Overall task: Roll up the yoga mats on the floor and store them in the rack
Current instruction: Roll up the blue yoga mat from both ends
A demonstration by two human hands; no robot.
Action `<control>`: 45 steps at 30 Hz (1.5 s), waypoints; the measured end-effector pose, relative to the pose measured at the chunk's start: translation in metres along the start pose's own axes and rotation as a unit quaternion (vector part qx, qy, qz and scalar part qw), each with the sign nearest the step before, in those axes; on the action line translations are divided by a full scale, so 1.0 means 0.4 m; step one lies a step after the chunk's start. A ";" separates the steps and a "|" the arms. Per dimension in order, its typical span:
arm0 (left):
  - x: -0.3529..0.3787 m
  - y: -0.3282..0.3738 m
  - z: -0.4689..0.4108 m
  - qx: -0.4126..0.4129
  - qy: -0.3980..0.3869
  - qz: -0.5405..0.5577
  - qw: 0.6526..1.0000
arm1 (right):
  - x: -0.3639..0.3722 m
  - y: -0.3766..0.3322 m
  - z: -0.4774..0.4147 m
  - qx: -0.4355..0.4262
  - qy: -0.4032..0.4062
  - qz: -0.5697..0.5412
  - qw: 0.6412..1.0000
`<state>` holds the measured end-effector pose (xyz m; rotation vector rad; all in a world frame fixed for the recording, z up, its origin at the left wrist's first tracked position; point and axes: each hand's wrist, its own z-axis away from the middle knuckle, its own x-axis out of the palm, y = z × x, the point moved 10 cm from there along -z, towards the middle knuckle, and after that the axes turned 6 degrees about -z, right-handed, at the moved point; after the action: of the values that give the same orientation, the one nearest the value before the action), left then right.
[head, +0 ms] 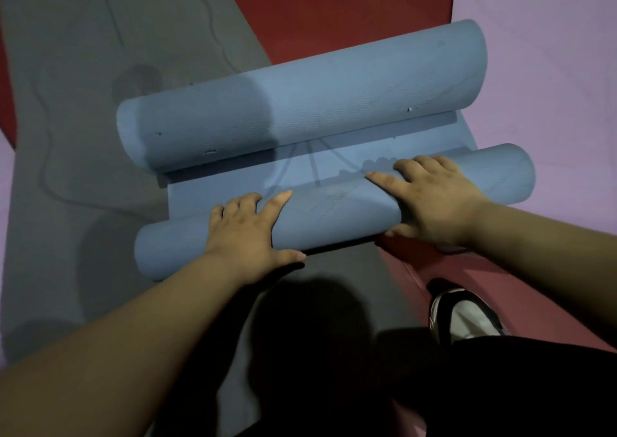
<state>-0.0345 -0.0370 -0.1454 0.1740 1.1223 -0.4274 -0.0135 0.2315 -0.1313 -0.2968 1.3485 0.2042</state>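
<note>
A blue yoga mat (300,102) lies across the middle of the floor, curled at both ends. Its far end forms a fat roll, its near end a thinner roll (334,209), with a short flat strip between them. My left hand (250,232) presses on the left part of the near roll, fingers spread over the top, thumb at the roll's near side. My right hand (430,199) lies on the right part of the same roll, fingers over the top, thumb tucked under it. No rack is in view.
A grey mat (100,102) lies flat under and to the left of the blue one. A pink mat (551,69) covers the right side and red floor padding (334,9) shows at the top. My shoe (464,316) and dark trouser leg are at lower right.
</note>
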 end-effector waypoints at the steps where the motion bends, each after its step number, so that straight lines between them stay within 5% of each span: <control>1: 0.001 -0.003 -0.005 -0.001 0.000 0.001 1.000 | 0.004 0.003 -0.006 -0.002 -0.006 0.001 1.000; 9: -0.010 -0.003 -0.005 0.046 0.012 -0.029 0.998 | 0.016 -0.005 0.005 -0.023 -0.079 0.010 0.997; 22: 0.124 0.058 0.215 0.089 -0.095 0.031 0.991 | 0.083 -0.117 0.144 -0.113 -0.222 -0.104 0.963; 28: 0.128 0.044 0.163 0.095 -0.139 0.085 0.982 | 0.088 -0.101 0.114 -0.097 -0.205 -0.098 0.969; 40: 0.109 0.038 0.160 0.074 -0.096 0.057 0.991 | 0.044 -0.072 0.098 -0.030 -0.079 -0.107 0.991; 45: 0.102 -0.004 0.172 -0.009 -0.080 0.044 0.996 | 0.035 -0.053 0.062 -0.014 -0.056 -0.104 0.993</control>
<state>0.0372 -0.0724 -0.1525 0.1683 0.9568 -0.3465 0.0190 0.2192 -0.1381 -0.4411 1.1946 0.0651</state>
